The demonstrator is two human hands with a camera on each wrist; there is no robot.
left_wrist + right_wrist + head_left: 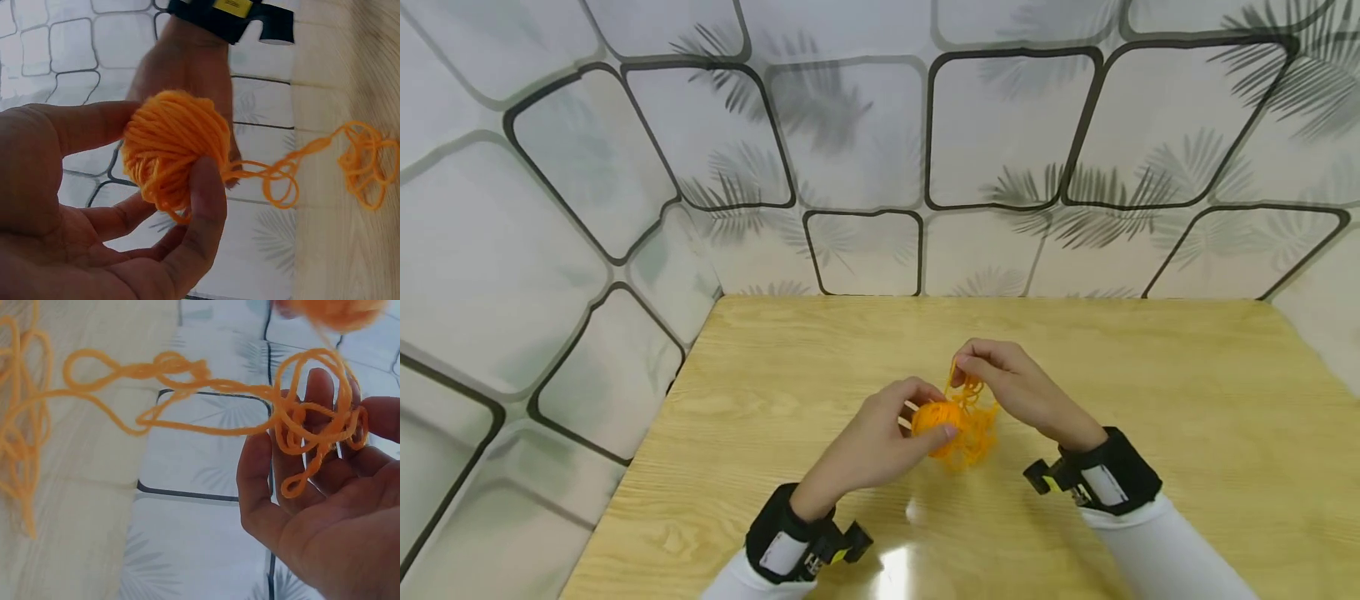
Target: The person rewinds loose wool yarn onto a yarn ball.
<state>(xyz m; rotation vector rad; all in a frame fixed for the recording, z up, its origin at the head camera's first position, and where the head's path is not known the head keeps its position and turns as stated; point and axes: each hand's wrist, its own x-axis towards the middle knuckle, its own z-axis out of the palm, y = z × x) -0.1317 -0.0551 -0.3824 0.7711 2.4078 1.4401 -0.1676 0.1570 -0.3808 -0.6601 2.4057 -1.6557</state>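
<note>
My left hand (pixel 887 433) holds a ball of orange yarn (pixel 175 150) above the table, thumb on one side and fingers on the other. Beside and slightly beyond it, my right hand (pixel 1018 387) pinches a strand of the same yarn between thumb and finger. Tangled loops (pixel 312 419) drape over the right hand's fingers in the right wrist view. From there more twisted strands run down to a loose heap of yarn (pixel 22 431) on the table. In the head view that heap lies just behind the ball, partly covered by it.
A light wood-grain table (pixel 775 358) spreads out under both hands. Behind it and to the left stands a wall (pixel 850 125) with dark outlines and leaf prints. Black bands with small cameras (pixel 850 542) sit on both wrists.
</note>
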